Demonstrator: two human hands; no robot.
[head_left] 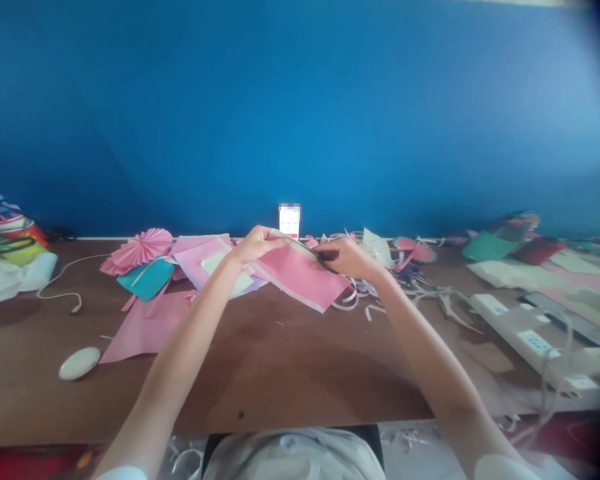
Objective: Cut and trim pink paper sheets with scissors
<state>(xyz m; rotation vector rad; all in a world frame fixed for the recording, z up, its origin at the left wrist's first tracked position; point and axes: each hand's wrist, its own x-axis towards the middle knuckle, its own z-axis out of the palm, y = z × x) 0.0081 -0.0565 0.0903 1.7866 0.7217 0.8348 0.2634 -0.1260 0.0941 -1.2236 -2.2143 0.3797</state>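
A pink sheet of paper (303, 275) with a pale strip along its edge is held above the brown table (280, 373). My left hand (259, 245) pinches its upper left corner between thumb and fingers. At its upper right edge, my right hand (344, 259) is closed around the dark handles of what looks like scissors (305, 249), whose blades lie along the paper's top edge. Thin white paper strips (347, 298) hang or lie just below my right hand.
Behind the hands stands a lit phone (289, 221). Left are a pink paper fan (143, 250), teal piece (147, 279), pink sheet (147, 327) and white mouse (79, 363). Right are paper scraps (450, 300) and a power strip (525, 333). A blue partition (300, 120) rises behind.
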